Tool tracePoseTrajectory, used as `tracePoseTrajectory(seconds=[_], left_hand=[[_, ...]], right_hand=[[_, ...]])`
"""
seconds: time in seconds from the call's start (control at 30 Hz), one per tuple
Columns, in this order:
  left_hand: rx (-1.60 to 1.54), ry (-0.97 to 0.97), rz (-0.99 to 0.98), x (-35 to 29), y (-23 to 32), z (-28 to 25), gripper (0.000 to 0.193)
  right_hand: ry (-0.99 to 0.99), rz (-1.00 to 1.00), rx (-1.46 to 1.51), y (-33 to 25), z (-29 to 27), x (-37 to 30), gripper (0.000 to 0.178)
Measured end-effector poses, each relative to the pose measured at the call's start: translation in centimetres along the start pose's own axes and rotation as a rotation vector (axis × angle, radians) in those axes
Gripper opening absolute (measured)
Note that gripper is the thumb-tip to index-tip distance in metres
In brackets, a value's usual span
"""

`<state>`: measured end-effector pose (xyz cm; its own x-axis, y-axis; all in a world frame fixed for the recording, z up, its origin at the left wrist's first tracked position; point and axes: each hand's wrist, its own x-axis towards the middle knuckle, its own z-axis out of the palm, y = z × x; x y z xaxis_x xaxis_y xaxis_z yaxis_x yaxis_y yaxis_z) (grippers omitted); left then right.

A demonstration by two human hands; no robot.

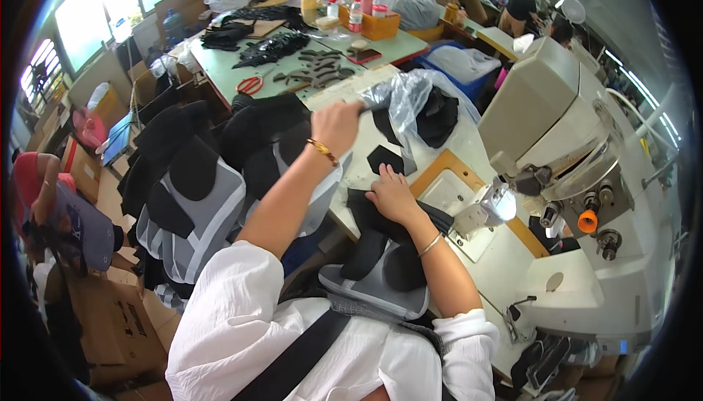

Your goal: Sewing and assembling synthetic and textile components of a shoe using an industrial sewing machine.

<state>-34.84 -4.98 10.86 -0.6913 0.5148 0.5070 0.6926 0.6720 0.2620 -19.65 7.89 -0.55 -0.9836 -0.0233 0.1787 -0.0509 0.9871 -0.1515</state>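
Observation:
My left hand [337, 128] is raised over the table's near edge, its fingers closed round a dark strip-like thing whose kind I cannot make out. My right hand [393, 194] lies on the work with its fingers stretched out. Its fingertips touch the lower edge of a small black angular patch [384, 159] on the white table. Under the palm is the black fabric of a grey and black padded piece [395, 290], which hangs over the edge onto my lap. A clear plastic bag with black pieces [438, 117] lies beyond the patch.
A sewing machine [542, 115] stands close to my right. Similar grey and black pieces [198, 188] are piled at my left. Red-handled scissors [250, 84] and dark curved pieces [318, 68] lie on the green table. Another person [58, 203] is at far left.

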Motion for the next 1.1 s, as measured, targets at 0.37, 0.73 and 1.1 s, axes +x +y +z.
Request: tracePoseTrajectory(seconds=[0.37, 0.73, 1.1], left_hand=[[-1.261, 0.104, -0.037, -3.9, -2.2, -8.2, 0.018], [-1.74, -0.308, -0.43, -14.0, -0.8, -2.7, 0.018], [-1.891, -0.513, -0.464, -15.5, 2.8, -0.5, 0.029]], right_hand=[[0.213, 0.275, 0.401, -2.3, -9.8, -2.8, 0.021], [0.37, 0.329, 0.66, -4.8, -14.2, -6.1, 0.018], [0.283, 0.183, 0.776, -7.5, -14.7, -5.1, 0.013]])
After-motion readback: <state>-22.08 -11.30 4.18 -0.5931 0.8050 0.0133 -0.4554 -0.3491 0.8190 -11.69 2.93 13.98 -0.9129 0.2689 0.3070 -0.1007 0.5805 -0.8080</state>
